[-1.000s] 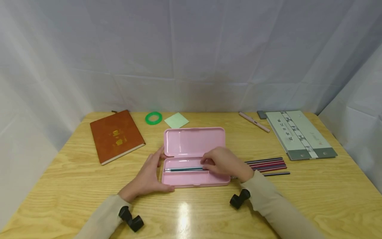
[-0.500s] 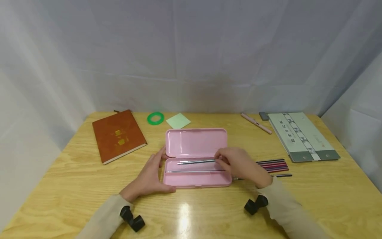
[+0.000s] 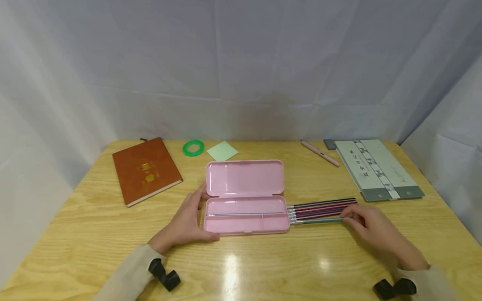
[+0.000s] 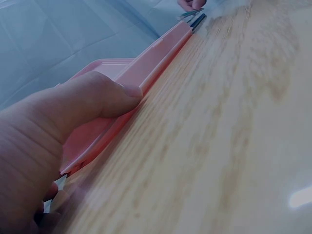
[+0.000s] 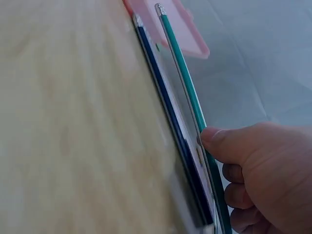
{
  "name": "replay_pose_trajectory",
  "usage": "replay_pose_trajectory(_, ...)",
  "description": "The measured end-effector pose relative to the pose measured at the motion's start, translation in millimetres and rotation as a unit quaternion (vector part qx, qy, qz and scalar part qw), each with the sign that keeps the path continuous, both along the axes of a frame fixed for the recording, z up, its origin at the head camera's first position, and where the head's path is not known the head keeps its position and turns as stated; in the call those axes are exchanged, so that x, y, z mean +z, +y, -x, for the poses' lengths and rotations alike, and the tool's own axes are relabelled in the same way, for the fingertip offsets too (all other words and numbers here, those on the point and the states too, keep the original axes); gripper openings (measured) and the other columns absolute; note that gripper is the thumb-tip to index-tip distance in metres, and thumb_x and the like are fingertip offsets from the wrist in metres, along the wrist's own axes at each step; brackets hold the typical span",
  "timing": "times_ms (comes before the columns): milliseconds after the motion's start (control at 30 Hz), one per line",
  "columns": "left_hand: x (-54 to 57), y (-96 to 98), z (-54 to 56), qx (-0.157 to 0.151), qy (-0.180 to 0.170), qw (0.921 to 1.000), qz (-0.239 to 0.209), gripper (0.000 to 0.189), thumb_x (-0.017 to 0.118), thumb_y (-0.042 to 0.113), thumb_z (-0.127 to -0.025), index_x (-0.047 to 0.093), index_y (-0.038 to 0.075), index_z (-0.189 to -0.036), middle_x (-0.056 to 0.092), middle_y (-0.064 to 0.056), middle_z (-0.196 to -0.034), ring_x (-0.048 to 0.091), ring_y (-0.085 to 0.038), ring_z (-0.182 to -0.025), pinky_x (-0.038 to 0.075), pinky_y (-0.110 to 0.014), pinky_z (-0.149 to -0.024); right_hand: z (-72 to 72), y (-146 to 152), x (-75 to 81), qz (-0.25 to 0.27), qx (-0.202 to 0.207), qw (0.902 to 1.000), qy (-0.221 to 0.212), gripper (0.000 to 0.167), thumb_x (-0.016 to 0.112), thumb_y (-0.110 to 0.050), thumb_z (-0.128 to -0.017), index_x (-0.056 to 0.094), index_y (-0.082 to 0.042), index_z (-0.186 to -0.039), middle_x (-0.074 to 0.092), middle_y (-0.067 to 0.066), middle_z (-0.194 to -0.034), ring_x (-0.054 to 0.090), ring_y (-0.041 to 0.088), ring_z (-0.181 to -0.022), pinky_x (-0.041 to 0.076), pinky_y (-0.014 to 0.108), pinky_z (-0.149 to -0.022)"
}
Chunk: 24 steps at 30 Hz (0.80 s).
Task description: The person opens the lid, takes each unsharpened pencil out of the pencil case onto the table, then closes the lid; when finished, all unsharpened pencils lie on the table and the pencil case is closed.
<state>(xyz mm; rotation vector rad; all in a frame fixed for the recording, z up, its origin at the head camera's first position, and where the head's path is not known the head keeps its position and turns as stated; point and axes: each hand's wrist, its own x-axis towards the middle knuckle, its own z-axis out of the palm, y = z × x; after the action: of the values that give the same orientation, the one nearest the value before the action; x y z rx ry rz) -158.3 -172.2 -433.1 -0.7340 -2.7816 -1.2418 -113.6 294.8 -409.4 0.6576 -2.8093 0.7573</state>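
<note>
In the head view a pink pencil case (image 3: 245, 228) lies with its lid raised. My left hand (image 3: 184, 221) grips its left end, thumb along the front wall and fingers round the back corner. The left wrist view shows the thumb (image 4: 105, 95) pressed on the case's pink edge (image 4: 161, 46). Thumb and fingers of my right hand (image 3: 373, 230) pinch the end of a green pencil (image 5: 187, 87). That pencil is held just above a dark blue pencil (image 5: 163, 90), part of a row of pencils (image 3: 320, 207) right of the case.
A brown notebook (image 3: 147, 171) lies at the left. Behind the case are a green tape ring (image 3: 193, 154) and a pale green sticky note (image 3: 222, 151). A pink pen (image 3: 320, 153), a grey eraser-like block (image 3: 329, 144) and a light green notebook (image 3: 370, 167) lie back right.
My right hand has lifted the green pencil out of the case and carried it right to the row of pencils. The left hand keeps its hold on the case.
</note>
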Motion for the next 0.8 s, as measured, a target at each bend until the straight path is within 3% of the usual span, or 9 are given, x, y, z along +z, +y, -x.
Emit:
replay_pose_trajectory(200, 1.3, 0.0, -0.1, 0.001, -0.004, 1.0000, 0.000, 0.135, 0.093, 0.042, -0.046, 0.016, 0.015, -0.154, 0.050, -0.005, -0.123, 0.042, -0.016, -0.102, 0.042, -0.035, -0.086, -10.3, 17.4, -6.9, -0.005, -0.012, 0.9996, -0.026, 0.004, 0.066, -0.015, -0.090, 0.067, -0.011, -0.089, 0.038, -0.018, -0.059, 0.031, -0.006, -0.051, 0.031, 0.019, -0.046)
replay_pose_trajectory(333, 1.7, 0.6, 0.1, 0.002, -0.007, 1.0000, -0.002, 0.135, 0.093, 0.041, -0.046, 0.016, 0.015, -0.154, 0.050, -0.005, -0.124, 0.043, -0.016, -0.102, 0.042, -0.036, -0.086, -11.1, 17.0, -8.8, -0.011, -0.004, 0.9998, -0.018, 0.003, 0.069, -0.015, -0.088, 0.067, -0.013, -0.088, 0.038, -0.020, -0.060, 0.031, -0.007, -0.051, 0.032, 0.018, -0.046)
replay_pose_trajectory(533, 2.7, 0.8, 0.2, -0.003, 0.000, 1.0000, -0.003, 0.134, 0.093, 0.040, -0.047, 0.017, 0.014, -0.154, 0.051, -0.005, -0.123, 0.042, -0.016, -0.103, 0.041, -0.035, -0.086, -8.9, 6.0, -9.4, -0.011, -0.006, 0.9999, 0.001, 0.021, 0.073, -0.003, -0.081, 0.063, -0.019, -0.091, 0.036, -0.019, -0.061, 0.029, -0.007, -0.051, 0.030, 0.018, -0.047)
replay_pose_trajectory(800, 3.1, 0.7, -0.6, 0.000, -0.007, 1.0000, -0.004, 0.134, 0.093, 0.040, -0.047, 0.017, 0.014, -0.154, 0.051, -0.005, -0.123, 0.042, -0.016, -0.103, 0.041, -0.035, -0.086, -0.7, -27.1, -7.1, -0.029, 0.011, 0.9993, -0.024, 0.021, 0.069, -0.005, -0.083, 0.058, -0.019, -0.093, 0.037, -0.018, -0.059, 0.030, -0.006, -0.050, 0.031, 0.018, -0.048)
